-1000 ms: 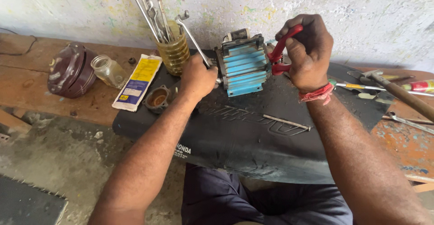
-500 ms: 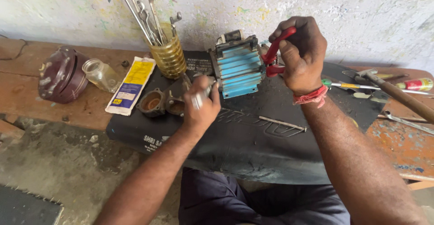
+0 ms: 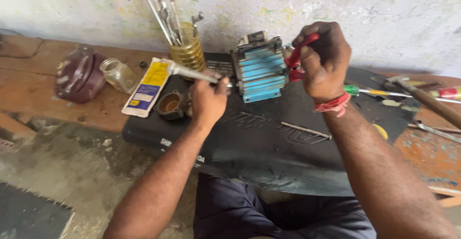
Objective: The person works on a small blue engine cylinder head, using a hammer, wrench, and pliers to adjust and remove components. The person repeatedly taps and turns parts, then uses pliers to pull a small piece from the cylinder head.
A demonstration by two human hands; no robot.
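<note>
packet: one flat rectangular sachet [image 3: 147, 87] seen lying on the bench, left of the black mat [image 3: 269, 143], its lower corner overlapping the mat edge
packet colours: yellow upper part, white lower part with a blue printed block
packet neighbours: glass jar [image 3: 117, 75] just to its left
mat lettering: pale printed marks seen on the front edge
screens, signs: none seen
</note>
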